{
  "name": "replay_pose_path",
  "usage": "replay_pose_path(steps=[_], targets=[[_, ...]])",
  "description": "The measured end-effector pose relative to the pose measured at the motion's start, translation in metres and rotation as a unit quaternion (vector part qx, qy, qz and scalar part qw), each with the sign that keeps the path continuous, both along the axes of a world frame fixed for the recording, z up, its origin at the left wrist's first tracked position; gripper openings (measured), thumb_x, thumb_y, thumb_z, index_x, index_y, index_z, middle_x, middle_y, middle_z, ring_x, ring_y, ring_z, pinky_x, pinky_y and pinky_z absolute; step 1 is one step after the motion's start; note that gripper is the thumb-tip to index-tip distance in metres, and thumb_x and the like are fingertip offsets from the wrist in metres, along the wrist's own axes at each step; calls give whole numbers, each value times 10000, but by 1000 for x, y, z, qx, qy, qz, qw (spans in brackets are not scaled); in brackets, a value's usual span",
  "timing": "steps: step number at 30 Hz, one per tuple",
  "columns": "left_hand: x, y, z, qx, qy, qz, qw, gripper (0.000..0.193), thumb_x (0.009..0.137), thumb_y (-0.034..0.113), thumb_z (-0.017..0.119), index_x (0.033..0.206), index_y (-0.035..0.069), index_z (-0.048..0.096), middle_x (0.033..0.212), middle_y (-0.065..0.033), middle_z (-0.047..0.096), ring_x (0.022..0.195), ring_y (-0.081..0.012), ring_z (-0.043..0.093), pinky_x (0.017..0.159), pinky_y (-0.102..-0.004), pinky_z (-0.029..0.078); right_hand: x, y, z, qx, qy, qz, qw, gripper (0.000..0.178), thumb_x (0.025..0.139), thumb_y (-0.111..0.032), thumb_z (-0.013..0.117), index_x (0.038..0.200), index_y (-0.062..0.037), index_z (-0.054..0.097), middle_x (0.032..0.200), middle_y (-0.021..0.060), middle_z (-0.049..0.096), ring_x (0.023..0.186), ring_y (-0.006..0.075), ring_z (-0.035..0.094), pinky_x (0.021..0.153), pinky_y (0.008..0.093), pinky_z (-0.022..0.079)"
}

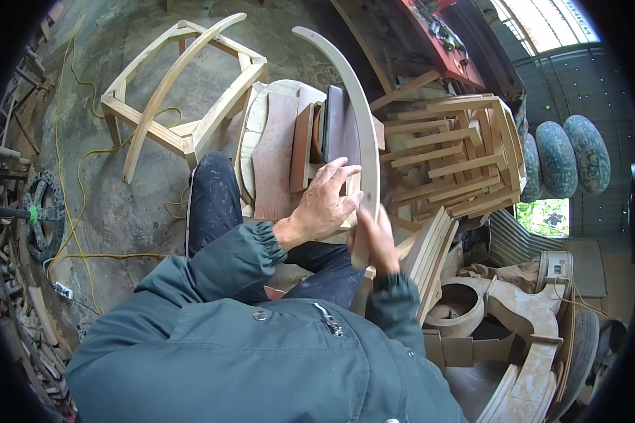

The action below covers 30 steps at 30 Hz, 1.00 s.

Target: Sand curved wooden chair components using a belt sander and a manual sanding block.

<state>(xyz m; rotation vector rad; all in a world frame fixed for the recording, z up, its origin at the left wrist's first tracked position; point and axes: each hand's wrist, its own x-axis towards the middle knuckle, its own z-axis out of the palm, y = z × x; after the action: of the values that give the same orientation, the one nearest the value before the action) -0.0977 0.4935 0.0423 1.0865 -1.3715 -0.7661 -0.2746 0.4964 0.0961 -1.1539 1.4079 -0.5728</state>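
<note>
A long curved wooden piece (363, 123), pale and smooth, arcs away from me past my knees. My right hand (379, 243) is wrapped round its near end, a little blurred. Against the inner edge of the same piece, my left hand (323, 201) presses with bent fingers and thumb. Just left of the curve stands a grey-purple flat band (341, 130) on a wooden block (303, 144); whether the piece touches the band I cannot tell. The block rests on a bench or seat with a brown board (274, 155) on top, partly hidden by my left hand.
A wooden chair frame (212, 123) stands on the concrete floor, far left. To the right are stacked wooden frames (473, 151) and long pale strips (430, 257). A yellow cable (81, 183) crosses the floor near a black wheel (44, 215). A cast machine (525, 310) stands near right.
</note>
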Motion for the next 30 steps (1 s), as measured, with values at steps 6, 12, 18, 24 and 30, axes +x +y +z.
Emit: replay_pose_path(steps=[6,12,18,24,30], targets=[[-46,-33,10,-37,-60,-8,997,639,978,377,642,1494,48,456,1522,-307,401,1441,-471,363,1207,-555,298,-90,213,22,14,47,-99,994,266,1021,-220,626,1186,-46,510,798,60,616,663,163,641,586,315,532],[-91,-40,12,-27,-240,-34,970,696,1014,495,571,1574,112,417,1629,-284,309,1554,-489,180,1234,-653,157,-188,392,-8,25,117,-150,981,508,958,-204,719,1385,9,543,1090,60,678,976,177,630,909,331,502],[-123,-9,12,-50,-270,-49,960,664,1039,539,515,1570,145,444,1657,-280,279,1577,-492,132,1246,-662,113,-200,435,46,94,83,-198,972,470,903,-193,802,1286,4,614,1064,25,673,932,126,625,841,296,513],[-132,6,32,-20,-175,-125,976,709,1028,535,539,1591,133,383,1656,-313,233,1559,-535,140,1220,-709,137,-215,442,64,59,84,-264,959,495,813,-174,864,1214,11,642,977,7,676,814,110,628,724,283,524],[-111,-14,43,-47,-109,-47,992,811,1047,620,466,1623,72,308,1633,-385,189,1551,-540,144,1264,-590,138,-199,387,79,-22,276,-208,938,413,805,-155,869,1138,-11,672,844,40,698,724,152,652,692,322,543]])
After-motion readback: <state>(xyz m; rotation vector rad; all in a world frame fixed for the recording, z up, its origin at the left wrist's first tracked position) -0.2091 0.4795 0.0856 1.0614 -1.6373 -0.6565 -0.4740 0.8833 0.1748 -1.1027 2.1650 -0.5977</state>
